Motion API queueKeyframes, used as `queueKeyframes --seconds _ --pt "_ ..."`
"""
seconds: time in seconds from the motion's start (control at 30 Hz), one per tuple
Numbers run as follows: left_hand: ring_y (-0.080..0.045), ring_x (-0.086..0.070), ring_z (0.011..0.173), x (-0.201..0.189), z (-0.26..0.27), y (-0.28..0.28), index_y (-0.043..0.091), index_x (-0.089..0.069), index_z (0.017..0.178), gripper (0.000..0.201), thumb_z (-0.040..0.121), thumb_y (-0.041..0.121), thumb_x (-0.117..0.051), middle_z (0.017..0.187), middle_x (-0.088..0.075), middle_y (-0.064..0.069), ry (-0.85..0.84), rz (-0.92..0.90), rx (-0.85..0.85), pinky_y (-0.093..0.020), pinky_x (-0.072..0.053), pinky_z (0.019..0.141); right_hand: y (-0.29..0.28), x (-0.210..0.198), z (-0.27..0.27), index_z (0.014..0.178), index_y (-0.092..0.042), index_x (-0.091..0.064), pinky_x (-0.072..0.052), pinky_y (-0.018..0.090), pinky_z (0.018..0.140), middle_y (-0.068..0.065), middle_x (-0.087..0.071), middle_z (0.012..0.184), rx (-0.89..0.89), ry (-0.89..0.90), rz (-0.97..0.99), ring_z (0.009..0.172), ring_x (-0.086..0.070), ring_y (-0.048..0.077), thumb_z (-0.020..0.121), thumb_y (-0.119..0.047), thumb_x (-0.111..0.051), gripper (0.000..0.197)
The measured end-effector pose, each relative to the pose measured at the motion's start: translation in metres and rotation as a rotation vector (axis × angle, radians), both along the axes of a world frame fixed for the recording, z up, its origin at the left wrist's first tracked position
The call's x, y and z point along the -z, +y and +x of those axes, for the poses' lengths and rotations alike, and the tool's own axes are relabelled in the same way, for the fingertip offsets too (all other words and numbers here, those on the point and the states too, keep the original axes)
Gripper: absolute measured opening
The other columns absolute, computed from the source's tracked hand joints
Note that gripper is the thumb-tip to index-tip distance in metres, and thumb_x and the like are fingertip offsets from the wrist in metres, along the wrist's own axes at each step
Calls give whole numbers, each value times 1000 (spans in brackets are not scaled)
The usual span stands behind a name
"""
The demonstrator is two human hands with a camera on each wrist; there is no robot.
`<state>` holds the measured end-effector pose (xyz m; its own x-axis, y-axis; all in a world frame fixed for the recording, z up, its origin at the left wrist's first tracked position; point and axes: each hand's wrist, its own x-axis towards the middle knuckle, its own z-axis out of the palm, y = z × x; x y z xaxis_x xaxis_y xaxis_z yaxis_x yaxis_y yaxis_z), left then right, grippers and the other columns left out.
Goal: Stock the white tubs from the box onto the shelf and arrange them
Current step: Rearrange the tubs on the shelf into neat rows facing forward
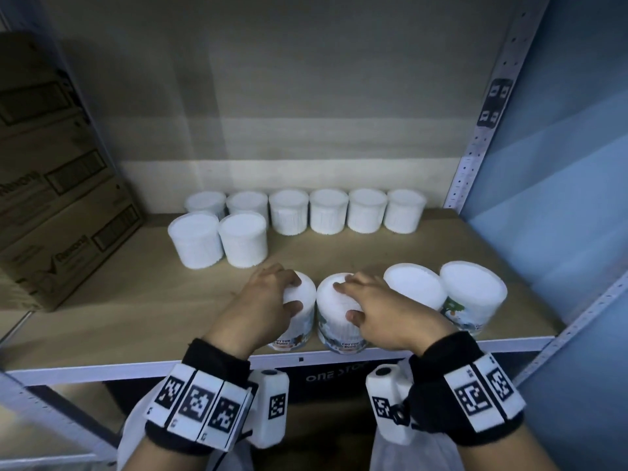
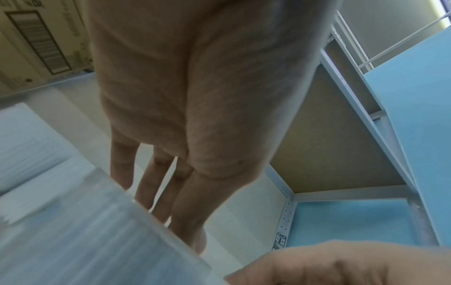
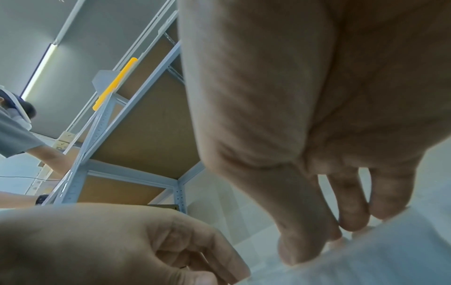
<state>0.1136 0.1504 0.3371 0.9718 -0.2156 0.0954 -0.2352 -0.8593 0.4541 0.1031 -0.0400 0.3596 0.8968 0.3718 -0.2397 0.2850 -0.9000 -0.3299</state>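
Several white tubs stand on the wooden shelf (image 1: pixel 136 311): a back row (image 1: pixel 329 212), two more in front of it at the left (image 1: pixel 217 243), and a line along the front edge. My left hand (image 1: pixel 292 294) grips the top of one front tub (image 1: pixel 304 322) with fingers and thumb curled over it. Right beside it, my right hand (image 1: pixel 345 300) grips a second labelled tub (image 1: pixel 334 326) the same way. In the left wrist view my fingers (image 2: pixel 187 212) reach over the tub's rim (image 2: pixel 85 241). The right wrist view shows fingertips (image 3: pixel 354 217) on the tub (image 3: pixel 366 260).
Two more tubs (image 1: pixel 416 288) (image 1: pixel 472 294) stand to the right of my hands near the front edge. Stacked cardboard boxes (image 1: pixel 51 198) fill the shelf's left end. A dark box marked ONE STOP (image 1: pixel 333 377) sits below the shelf. Another person's arm (image 3: pixel 48 158) shows by a neighbouring rack.
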Motion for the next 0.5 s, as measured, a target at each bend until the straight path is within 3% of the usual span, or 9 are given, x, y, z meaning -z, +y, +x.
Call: queueKeyframes --seconds 0.27,0.5 --pt "-19 -45 118 1 -2 1 18 -55 125 37 89 25 -61 118 -52 1 -12 16 2 -31 -38 101 -4 2 -3 150 -20 -24 -19 31 117 -5 -15 157 -4 1 27 144 -15 17 100 -21 -43 54" --pt "-17 -46 118 4 3 1 18 -57 124 37 88 25 -62 119 -54 2 -37 -14 26 -26 -37 99 -9 1 8 148 -23 -29 -20 26 116 -9 -20 154 -13 30 52 144 -18 12 98 -20 -47 53"
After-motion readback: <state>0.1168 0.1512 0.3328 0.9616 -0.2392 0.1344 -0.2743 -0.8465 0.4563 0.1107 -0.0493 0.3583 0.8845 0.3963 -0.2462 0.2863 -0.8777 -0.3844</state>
